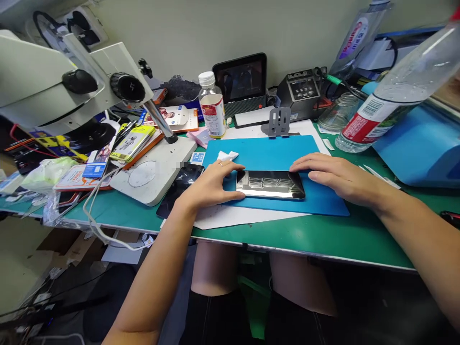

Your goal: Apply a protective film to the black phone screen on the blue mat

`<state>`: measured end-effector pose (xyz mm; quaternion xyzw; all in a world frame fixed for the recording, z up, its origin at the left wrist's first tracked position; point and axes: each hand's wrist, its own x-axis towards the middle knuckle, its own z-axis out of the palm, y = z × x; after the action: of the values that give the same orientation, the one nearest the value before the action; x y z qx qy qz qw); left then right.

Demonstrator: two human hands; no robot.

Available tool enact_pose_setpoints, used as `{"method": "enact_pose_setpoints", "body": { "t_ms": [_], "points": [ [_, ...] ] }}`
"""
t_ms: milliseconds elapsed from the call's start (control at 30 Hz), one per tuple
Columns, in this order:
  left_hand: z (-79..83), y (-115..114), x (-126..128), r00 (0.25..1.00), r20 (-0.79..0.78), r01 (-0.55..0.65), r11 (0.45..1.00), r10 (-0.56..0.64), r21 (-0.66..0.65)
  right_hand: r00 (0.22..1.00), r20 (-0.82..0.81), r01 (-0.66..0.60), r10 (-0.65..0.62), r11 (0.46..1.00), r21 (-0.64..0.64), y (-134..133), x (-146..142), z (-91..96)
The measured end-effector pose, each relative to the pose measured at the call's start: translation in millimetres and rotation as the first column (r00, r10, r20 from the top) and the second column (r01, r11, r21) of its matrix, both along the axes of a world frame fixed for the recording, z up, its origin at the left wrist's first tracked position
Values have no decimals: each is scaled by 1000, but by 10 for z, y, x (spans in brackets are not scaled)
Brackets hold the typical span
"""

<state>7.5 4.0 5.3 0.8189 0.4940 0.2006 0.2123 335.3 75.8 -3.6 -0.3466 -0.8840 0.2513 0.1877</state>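
A slim, glossy black slab with a mirror-bright face, probably a phone, lies flat, long side across, on a smooth blue rectangular mat. The bare left hand spans its left end in a narrow hold, thumb at the near corner and forefinger at the far one. The bare right hand is loosely spread and grips nothing; its foremost fingertip is at the far right corner, the thumb apart from the slab.

The mat overlies a white paper sheet on the green tabletop. A crumpled white tissue sits just beyond the left hand, and a dark glossy panel lies beside that hand, against the pale microscope base. Farther back stand a grey slotted stand and a white-capped clear bottle; to the right is a large clear bottle with a red-and-white label.

With only the left end held, an uneven push from the right could swivel the slab, and bare fingers could smudge its shine. An elbow swung wide might knock the large bottle.

The slab's underside is hidden, and reflections mask whether its screen is lit. The left hand's other fingers are tucked from sight. Whether the large bottle truly leans or the wide lens bends it, I cannot tell.
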Motion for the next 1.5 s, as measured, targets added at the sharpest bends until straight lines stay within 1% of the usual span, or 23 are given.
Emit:
{"method": "enact_pose_setpoints", "body": {
  "t_ms": [100, 133, 167, 200, 233, 333, 400, 467, 533, 600, 667, 733, 800, 900, 967, 1033, 1167, 1233, 1333, 1433, 1500],
  "points": [
    [-1, 4, 22, 1000, -3, 15, 996, -15, 83, 997, -4, 78, -78, 997, 5, 9, 1, -8],
    [-6, 20, 21, 1000, -3, 0, 994, 0, 110, 994, -19, 112, -112, 994, 17, 28, 4, -14],
    [-14, 43, 14, 999, -10, -40, 989, 42, 144, 993, -2, 121, -121, 993, 14, 53, 5, -20],
    [-25, 72, 4, 995, -32, -86, 981, 93, 175, 994, 27, 102, -103, 995, 12, 79, 3, -26],
    [-39, 102, -5, 987, -53, -138, 967, 153, 215, 994, 25, 107, -108, 994, 25, 101, -4, -31],
    [-99, 188, 0, 940, -96, -283, 904, 328, 319, 993, -13, 120, -119, 992, 44, 104, -46, -51],
    [-148, 228, 21, 909, -120, -342, 879, 399, 331, 987, -55, 150, -149, 988, 33, 70, -83, -71],
    [-195, 250, 33, 893, -140, -373, 878, 427, 300, 980, -83, 181, -179, 983, 23, 36, -116, -88],
    [-227, 253, 23, 894, -128, -385, 882, 430, 274, 978, -98, 190, -185, 981, 40, 17, -140, -93],
    [-233, 241, 3, 902, -90, -382, 879, 421, 284, 980, -111, 173, -163, 981, 87, 19, -156, -81],
    [-203, 208, -3, 912, -39, -374, 867, 408, 329, 984, -117, 146, -132, 983, 115, 39, -171, -49],
    [-141, 137, 24, 922, -16, -353, 855, 387, 380, 993, -50, 115, -110, 986, 122, 69, -194, 3],
    [-75, 24, 85, 936, -64, -295, 872, 345, 392, 998, 26, 54, -57, 993, 105, 105, -230, 63],
    [-26, -170, 210, 950, -187, -177, 926, 249, 333, 997, 71, -23, 17, 996, 82, 185, -290, 126],
    [-28, -263, 283, 954, -212, -145, 945, 212, 292, 1000, 25, -11, 8, 995, 98, 257, -315, 131],
    [-36, -305, 333, 961, -188, -151, 953, 203, 262, 998, -56, 31, -24, 992, 119, 327, -311, 105],
    [-32, -246, 456, 975, -145, -139, 973, 167, 184, 988, -145, 66, -52, 993, 95, 383, -226, 0],
    [-20, -180, 605, 975, -151, -136, 977, 161, 163, 983, -173, 68, -55, 995, 69, 366, -185, -45],
    [-2, -115, 967, 966, -203, -126, 977, 160, 172, 973, -225, 66, -55, 997, 44, 335, -158, -81],
    [-18, -124, 1352, 948, -273, -94, 963, 164, 252, 966, -252, 75, -62, 996, 44, 345, -144, -94],
    [-47, -162, 1520, 951, -263, -74, 948, 161, 309, 965, -249, 99, -85, 994, 41, 371, -128, -96]
  ]
}}
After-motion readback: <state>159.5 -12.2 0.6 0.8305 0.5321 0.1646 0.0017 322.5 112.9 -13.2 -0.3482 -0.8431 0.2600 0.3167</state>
